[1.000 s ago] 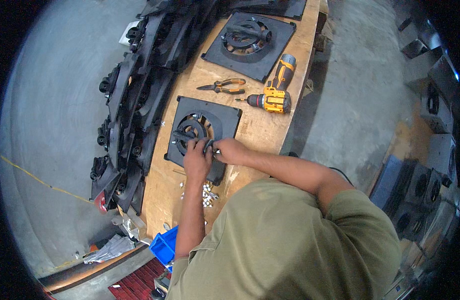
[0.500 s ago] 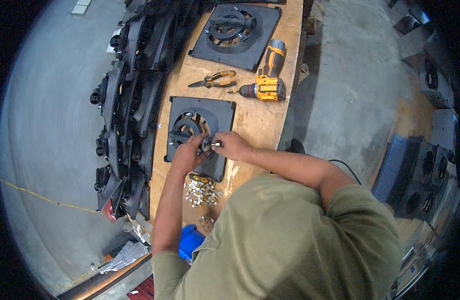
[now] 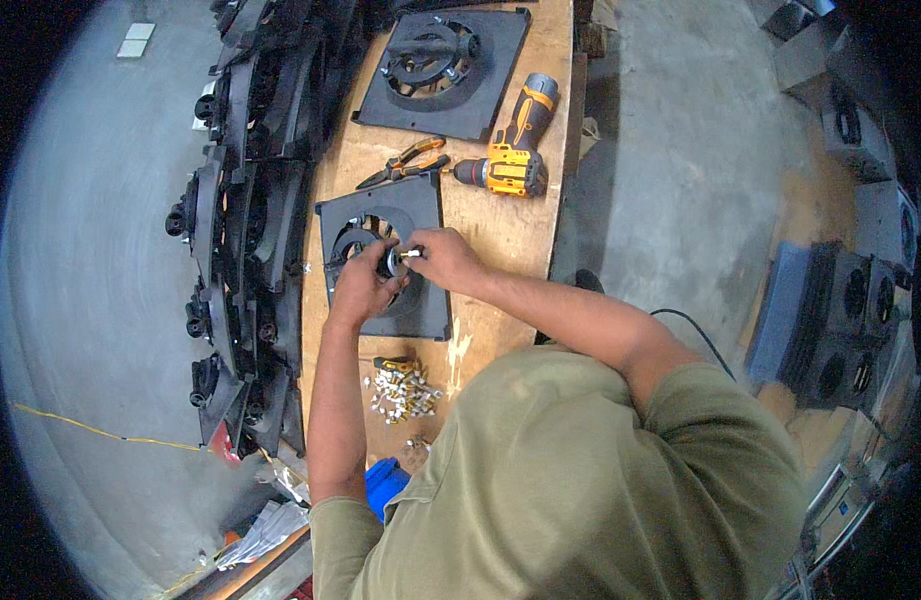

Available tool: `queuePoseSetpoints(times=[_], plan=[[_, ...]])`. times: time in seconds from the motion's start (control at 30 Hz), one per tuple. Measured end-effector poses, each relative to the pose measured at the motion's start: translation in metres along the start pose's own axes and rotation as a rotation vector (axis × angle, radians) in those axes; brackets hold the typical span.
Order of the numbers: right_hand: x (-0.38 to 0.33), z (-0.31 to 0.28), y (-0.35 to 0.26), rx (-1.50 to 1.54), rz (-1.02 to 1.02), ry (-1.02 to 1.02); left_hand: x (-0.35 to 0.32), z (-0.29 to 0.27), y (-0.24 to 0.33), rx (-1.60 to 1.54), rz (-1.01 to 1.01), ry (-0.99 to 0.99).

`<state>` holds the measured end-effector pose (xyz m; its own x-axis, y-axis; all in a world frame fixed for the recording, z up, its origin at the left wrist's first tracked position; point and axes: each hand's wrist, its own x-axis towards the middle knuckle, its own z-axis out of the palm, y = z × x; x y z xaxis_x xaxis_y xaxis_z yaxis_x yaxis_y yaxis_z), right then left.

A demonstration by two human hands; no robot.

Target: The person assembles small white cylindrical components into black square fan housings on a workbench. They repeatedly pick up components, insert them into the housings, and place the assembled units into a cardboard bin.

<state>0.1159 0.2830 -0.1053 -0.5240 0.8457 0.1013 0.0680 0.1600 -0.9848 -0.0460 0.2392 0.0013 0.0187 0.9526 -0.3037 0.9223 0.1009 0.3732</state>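
**At the frame's centre: both hands on a small hub**

At centre frame, the left hand (image 3: 358, 285) and right hand (image 3: 442, 258) meet over a black square panel (image 3: 420, 210) on the wooden bench (image 3: 500, 230). Since a second ago they have lifted slightly and drawn together, so the fitting work looks under way. The left curls around a small round hub (image 3: 390, 262); the right pinches a pale part at it. A drill (image 3: 515, 150) and pliers (image 3: 405, 162) lie above; a blue box (image 3: 385, 483) sits lower centre. No labels are readable.
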Motion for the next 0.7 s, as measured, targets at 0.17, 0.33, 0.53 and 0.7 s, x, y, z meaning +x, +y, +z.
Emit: queuePoseSetpoints(times=[0.17,0.33,0.53,0.7], plan=[[-0.001,0.008,-0.001,-0.101,-0.102,-0.039,0.004,-0.002,-0.003,0.001,-0.039,-0.059],[0.0,0.006,-0.005,-0.283,-0.176,-0.112,0.008,-0.005,-0.006,0.02,-0.02,-0.086],[0.003,0.0,-0.012,-0.427,-0.18,-0.214,0.011,-0.01,-0.005,0.0,-0.015,-0.111],[0.002,0.002,-0.008,-0.389,-0.223,-0.171,0.012,-0.008,-0.013,-0.13,-0.073,-0.112]])
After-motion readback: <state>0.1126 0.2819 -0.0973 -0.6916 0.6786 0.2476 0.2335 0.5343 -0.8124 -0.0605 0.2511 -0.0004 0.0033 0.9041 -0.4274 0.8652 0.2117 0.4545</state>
